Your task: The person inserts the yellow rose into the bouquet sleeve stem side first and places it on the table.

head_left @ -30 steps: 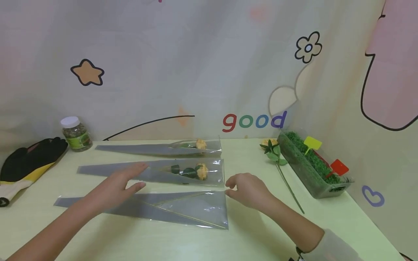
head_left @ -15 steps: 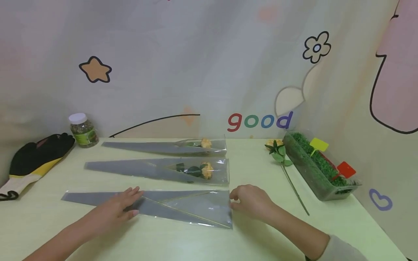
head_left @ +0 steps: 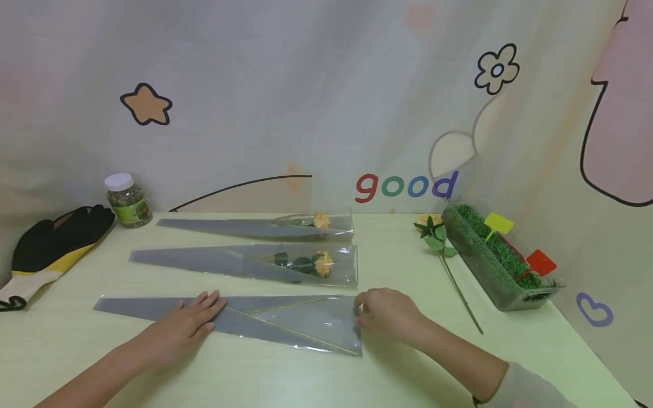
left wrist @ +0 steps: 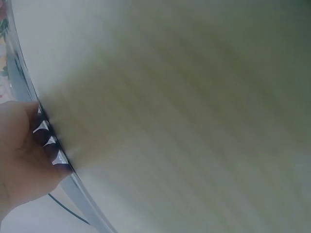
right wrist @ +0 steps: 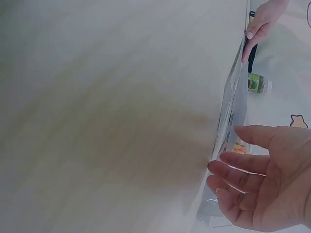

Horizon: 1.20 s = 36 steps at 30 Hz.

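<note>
In the head view an empty flower sleeve, grey with a clear window and gold lines, lies nearest me. My left hand rests palm down on its narrower part, fingers extended. At the wide right end is my right hand, its fingers loosely bent at the sleeve's edge. The right wrist view has the thumb apart from the other fingers, with nothing pinched between them. Beyond lie two more sleeves, a middle one and a far one, each with an artificial yellow rose inside.
Right of the sleeves lies a loose yellow rose with a long stem. A clear planter box of fake grass stands at the right edge, with yellow and red tags. A lidded jar and a black glove sit at the left.
My left hand has come down from over the middle sleeve onto the nearest one, its fingers now lying on it. My right hand has shifted slightly to the sleeve's open end.
</note>
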### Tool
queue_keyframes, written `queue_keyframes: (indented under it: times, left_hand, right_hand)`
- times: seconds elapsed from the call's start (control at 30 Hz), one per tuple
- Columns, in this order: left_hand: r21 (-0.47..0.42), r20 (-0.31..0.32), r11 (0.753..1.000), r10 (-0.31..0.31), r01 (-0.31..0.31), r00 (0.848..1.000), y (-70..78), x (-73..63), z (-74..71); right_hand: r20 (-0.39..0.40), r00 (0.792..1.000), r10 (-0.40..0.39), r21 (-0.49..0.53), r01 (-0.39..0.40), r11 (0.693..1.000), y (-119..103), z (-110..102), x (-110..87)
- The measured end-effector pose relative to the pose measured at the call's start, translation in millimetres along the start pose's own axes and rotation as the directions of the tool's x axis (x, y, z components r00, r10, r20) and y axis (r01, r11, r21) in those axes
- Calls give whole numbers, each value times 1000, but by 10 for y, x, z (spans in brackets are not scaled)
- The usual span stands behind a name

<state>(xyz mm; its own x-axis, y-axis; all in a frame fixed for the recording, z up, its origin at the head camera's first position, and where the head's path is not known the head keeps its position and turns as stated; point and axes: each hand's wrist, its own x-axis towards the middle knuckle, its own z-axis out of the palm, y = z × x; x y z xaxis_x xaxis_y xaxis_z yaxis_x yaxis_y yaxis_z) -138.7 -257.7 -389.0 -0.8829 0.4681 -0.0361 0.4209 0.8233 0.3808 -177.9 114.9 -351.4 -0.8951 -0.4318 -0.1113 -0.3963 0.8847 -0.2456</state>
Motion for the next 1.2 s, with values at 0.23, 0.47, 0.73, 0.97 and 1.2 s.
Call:
queue_keyframes:
  times: [0.23,0.47,0.73,0.97,1.2]
  left_hand:
    - [17,1,1000,11,-11,1000,-14,-4,3]
    - [20,2,1000,12,-12,1000,-13,-6,2]
    - [29,4,1000,11,-11,1000,-21,0,13]
    - [40,1,999,14,-14,1000,-22,-2,12]
    - [52,-10,998,17,-16,1000,-26,-2,28]
  right_hand:
    - [100,995,16,-80,-8,997,-28,5,16]
    - [127,992,12,-165,10,986,-51,39,-10]
    - [110,994,-5,-238,31,971,-89,63,-17]
    - [39,994,-100,-184,106,977,-83,78,-9]
    - [-49,964,-260,-109,253,961,-51,84,7]
